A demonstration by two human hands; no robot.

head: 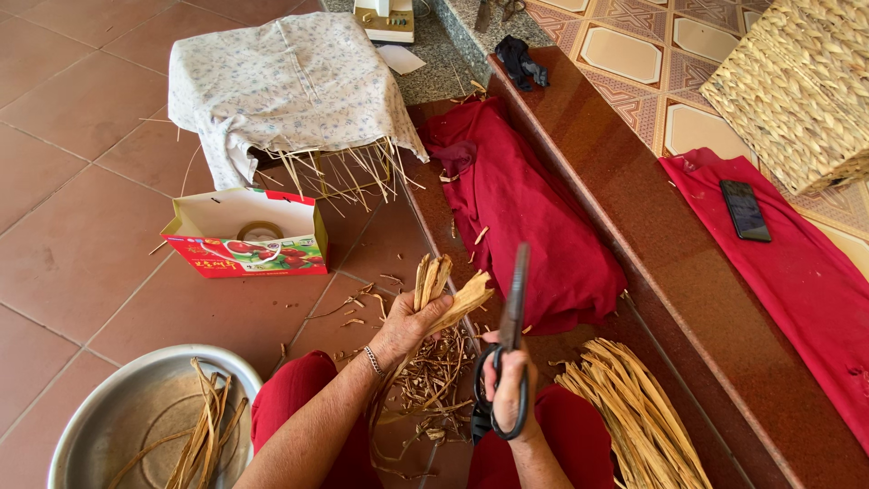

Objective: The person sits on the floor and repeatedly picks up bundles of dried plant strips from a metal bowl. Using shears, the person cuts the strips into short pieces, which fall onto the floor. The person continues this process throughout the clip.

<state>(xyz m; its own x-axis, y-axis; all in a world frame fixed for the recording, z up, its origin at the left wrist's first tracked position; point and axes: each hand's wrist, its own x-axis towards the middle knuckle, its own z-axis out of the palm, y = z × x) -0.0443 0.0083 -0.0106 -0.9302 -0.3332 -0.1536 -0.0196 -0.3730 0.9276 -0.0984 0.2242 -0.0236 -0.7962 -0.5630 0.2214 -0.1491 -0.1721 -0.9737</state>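
Left hand: left hand [412, 324] closed around a bundle of dried fibre strips [445, 292], cut ends pointing up, above the floor between the knees.
Right hand: right hand [509, 391] with fingers through the black loops of scissors [509, 340]; blades pressed together, pointing up, just beside the bundle.
Surface: red-brown tiled floor [81, 263]; a polished brown stone step [661, 263] runs diagonally along its right edge, patterned tiles beyond it.
Counts: one metal basin [109, 407] at the floor's lower left corner, a few strips inside; one open cardboard box [249, 234] mid-floor, a tape roll in it; two red cloths, red cloth [525, 213] against the step and second red cloth [797, 263] on the upper level; one dark phone [745, 210] on the latter; one woven basket [801, 86] at top right; one loose pile of strips [634, 412] by the right knee.
Scraps: short offcuts [425, 376] litter the floor under the hands.
Hidden: floral cloth [290, 77] covers an object, only splayed stalks showing beneath; basin and basket cut off by frame; items at top edge unclear.
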